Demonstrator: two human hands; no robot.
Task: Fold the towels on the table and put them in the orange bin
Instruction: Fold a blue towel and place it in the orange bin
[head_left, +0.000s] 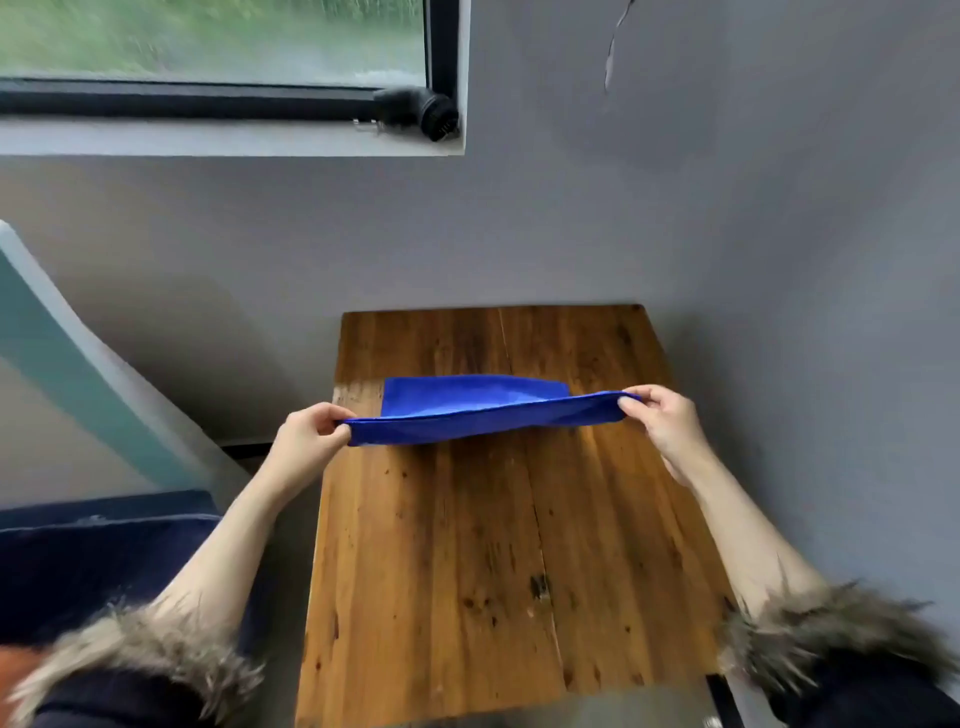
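Pinching blue towel (483, 410) ends: left hand (306, 441), right hand (667, 421); far edge resting on table (467, 545).

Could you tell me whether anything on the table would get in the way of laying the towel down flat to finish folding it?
Nothing visible does. Both the left hand and right hand pinch the towel at its ends, and the table below looks bare. The bin is out of view.

Worn brown plank wood table (467, 545), dark stains; far part of blue cloth towel (467, 397) rests on it.
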